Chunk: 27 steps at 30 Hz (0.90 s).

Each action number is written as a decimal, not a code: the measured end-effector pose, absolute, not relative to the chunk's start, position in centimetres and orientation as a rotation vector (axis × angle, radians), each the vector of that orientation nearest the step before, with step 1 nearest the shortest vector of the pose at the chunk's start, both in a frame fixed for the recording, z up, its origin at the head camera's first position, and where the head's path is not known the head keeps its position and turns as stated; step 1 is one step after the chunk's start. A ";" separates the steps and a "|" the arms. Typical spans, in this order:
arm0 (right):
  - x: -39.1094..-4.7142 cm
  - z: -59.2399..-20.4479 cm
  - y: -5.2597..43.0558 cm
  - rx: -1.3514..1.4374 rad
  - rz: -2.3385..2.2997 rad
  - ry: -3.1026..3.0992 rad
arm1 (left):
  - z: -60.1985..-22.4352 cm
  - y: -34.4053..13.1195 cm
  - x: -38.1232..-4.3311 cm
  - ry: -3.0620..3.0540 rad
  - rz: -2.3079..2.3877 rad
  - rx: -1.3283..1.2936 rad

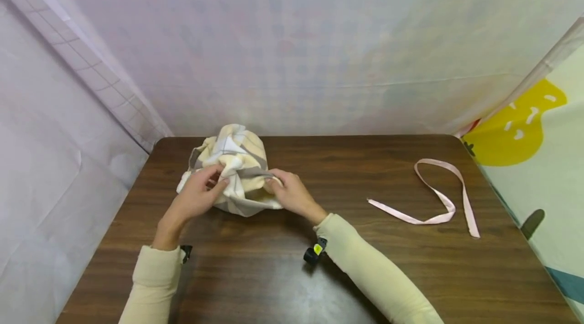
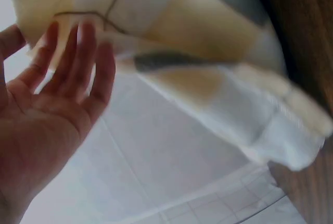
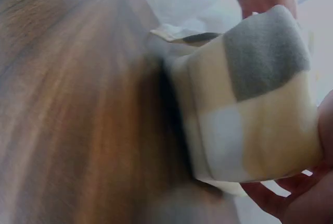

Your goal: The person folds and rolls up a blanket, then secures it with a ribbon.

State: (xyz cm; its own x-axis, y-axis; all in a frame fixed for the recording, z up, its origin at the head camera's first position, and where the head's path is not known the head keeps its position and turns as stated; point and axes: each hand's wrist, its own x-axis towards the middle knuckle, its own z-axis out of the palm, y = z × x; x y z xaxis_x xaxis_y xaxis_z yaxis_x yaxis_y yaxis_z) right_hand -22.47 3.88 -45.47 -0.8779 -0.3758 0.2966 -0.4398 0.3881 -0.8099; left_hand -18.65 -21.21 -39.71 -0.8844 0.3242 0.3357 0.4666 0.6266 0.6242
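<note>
A bunched checked cloth (image 1: 248,154) in cream, white and grey lies at the table's far left, with folds standing up in the middle. My right hand (image 1: 292,194) pinches a fold at its right side between thumb and fingers. In the right wrist view, the cloth (image 3: 260,99) bulges into a rounded shape beside that hand (image 3: 307,198). My left hand (image 1: 198,192) touches the cloth's near left side, its thumb and fingers apart. In the left wrist view, the left hand's fingers (image 2: 104,78) reach loosely to a cloth edge. What is under the folds is hidden.
A pale pink ribbon (image 1: 440,218) lies in a loose curve on the right of the brown wooden table (image 1: 255,273). Pale hanging sheets (image 1: 319,60) stand behind the table and on its left. A patterned cloth with a yellow shape (image 1: 515,136) hangs at the right.
</note>
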 end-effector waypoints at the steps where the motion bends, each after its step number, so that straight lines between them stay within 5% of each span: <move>1: -22.5 -45.2 4.2 0.751 1.537 -2.547 | -39.7 -21.2 -18.6 -2.637 -1.080 -0.644; 15: -21.6 -42.0 7.8 0.684 1.741 -2.448 | -40.7 -21.0 -17.7 -2.776 -1.388 -0.676; 27: -21.6 -39.5 10.0 0.501 2.153 -2.267 | -41.1 -17.7 -18.6 -2.747 -1.211 -0.630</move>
